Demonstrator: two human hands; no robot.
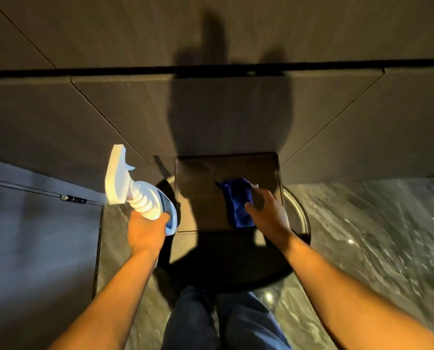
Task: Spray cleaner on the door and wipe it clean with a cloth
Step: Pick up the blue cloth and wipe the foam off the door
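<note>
left hand (146, 232): grips spray bottle (132, 192), nozzle tilted up | right hand (267, 213): presses blue cloth (238, 204) on dark panel (203, 193), cloth lengthwise toward the wall

Glossy marble floor (377, 238); perhaps a round bin (300, 218).

Cloth (238, 205) part-hidden by right hand (269, 213)

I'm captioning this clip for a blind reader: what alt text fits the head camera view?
Seen from above, a person's right hand presses a blue cloth against a dark square panel, while the left hand holds a white spray bottle. Dark wall panels rise ahead; a glossy marble-like floor lies below.
</note>
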